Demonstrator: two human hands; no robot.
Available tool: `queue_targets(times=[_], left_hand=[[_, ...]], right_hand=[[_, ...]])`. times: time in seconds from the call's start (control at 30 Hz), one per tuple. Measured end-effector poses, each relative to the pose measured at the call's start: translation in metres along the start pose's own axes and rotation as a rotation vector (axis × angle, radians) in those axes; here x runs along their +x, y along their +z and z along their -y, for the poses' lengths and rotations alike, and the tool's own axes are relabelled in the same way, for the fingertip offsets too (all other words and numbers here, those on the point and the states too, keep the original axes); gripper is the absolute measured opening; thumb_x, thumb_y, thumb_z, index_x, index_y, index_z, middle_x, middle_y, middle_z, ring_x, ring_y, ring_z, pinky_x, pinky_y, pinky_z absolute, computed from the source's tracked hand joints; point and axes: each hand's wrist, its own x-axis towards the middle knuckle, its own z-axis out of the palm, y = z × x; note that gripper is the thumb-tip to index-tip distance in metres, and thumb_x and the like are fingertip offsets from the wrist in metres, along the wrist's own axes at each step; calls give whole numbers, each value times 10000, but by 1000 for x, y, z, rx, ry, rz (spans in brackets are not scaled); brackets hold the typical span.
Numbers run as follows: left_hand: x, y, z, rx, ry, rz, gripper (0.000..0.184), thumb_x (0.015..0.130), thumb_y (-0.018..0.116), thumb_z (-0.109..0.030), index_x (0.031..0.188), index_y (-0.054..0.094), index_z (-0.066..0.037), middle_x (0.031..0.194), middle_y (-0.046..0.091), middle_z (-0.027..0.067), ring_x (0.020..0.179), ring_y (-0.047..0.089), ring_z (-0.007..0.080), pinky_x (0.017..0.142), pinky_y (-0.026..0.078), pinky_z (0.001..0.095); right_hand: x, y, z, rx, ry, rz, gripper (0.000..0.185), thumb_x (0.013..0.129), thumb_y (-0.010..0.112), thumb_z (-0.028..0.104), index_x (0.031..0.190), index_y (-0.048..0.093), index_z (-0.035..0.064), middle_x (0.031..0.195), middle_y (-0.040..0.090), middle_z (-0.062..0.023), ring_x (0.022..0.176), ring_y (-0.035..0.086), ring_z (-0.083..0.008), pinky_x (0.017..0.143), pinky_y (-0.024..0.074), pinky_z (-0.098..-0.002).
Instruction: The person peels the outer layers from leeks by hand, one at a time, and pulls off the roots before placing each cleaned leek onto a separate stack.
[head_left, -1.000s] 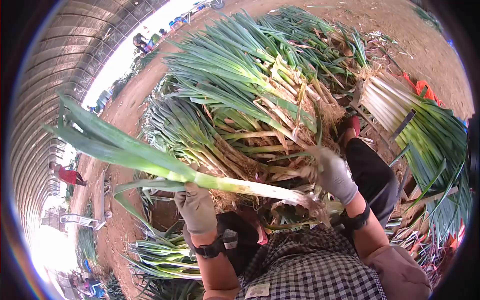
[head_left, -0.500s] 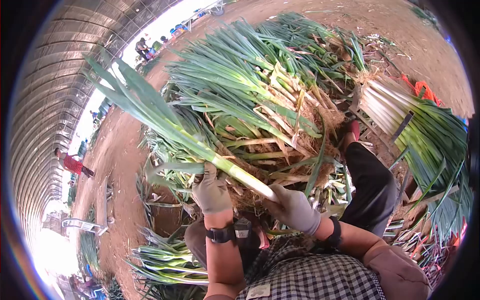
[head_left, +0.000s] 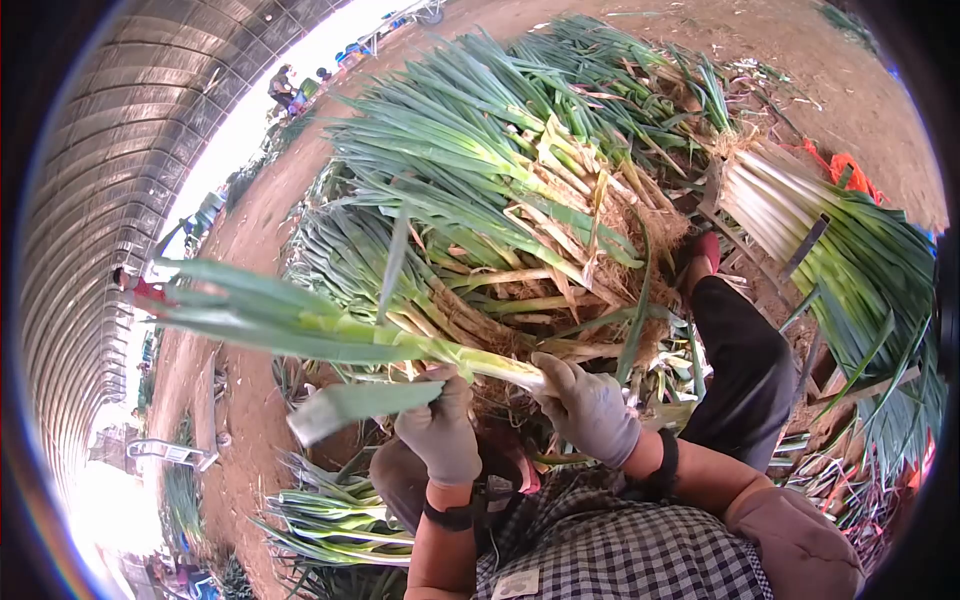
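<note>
A long green leek [head_left: 400,340] lies across the view in front of me, its leaves to the left and its pale end to the right. My right hand [head_left: 588,408], in a grey glove, is closed round the pale end. My left hand [head_left: 441,425], gloved too, is closed on a loose green leaf [head_left: 355,404] just below the stalk. Beyond my hands is a big heap of unpeeled leeks [head_left: 480,170] with dry leaves and brown roots.
Leeks with clean white stalks [head_left: 790,210] rest on a metal frame [head_left: 806,245] at the right. More leeks [head_left: 340,520] lie at the lower left. A hand cart [head_left: 170,452] and two or more people are farther off.
Over the last second my right hand has moved from the root end to the leek's pale stalk. My left hand has come down off the stalk, pulling a leaf, and the leek lies flatter than half a second ago.
</note>
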Motion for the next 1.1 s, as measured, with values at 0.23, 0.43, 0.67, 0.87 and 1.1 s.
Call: queue_targets(times=[0.23, 0.43, 0.67, 0.87, 1.1], left_hand=[[-58, -13, -21, 38, -276, 334, 38, 866, 658, -26, 898, 664, -7, 787, 653, 66, 706, 613, 168, 694, 510, 282], [-62, -54, -32, 78, -902, 427, 503, 1031, 349, -373, 929, 660, 8, 698, 622, 63, 544, 544, 110, 525, 422, 224], [37, -32, 7, 472, 234, 280, 665, 961, 407, -586, 1257, 539, -5, 1002, 650, 124, 663, 531, 117, 617, 451, 227], [32, 2, -9, -417, -188, 174, 532, 934, 578, -461, 1169, 584, 16, 966, 655, 103, 770, 591, 131, 626, 471, 242], [24, 7, -27, -531, -251, 55, 330, 921, 649, -229, 1128, 599, 23, 929, 665, 114, 727, 584, 117, 539, 420, 241]], right_hand=[[35, -9, 0, 137, -112, 28, 459, 821, 700, 195, 1224, 540, 45, 892, 663, -165, 750, 658, -334, 647, 524, -399], [37, -38, -9, 155, -107, 64, 416, 854, 687, 254, 1190, 574, 38, 892, 668, -163, 773, 666, -315, 648, 527, -388], [22, -20, 9, 1102, 310, 681, 350, 927, 641, 209, 1194, 575, -8, 1003, 656, -18, 832, 596, -137, 728, 497, -260], [6, -10, -9, 553, 343, 318, 516, 940, 553, 496, 1026, 617, -9, 759, 594, -23, 732, 561, -120, 665, 470, -297], [5, -13, -8, 883, 379, 391, 512, 934, 569, 493, 1000, 626, -12, 772, 584, -6, 735, 513, -82, 668, 448, -257]])
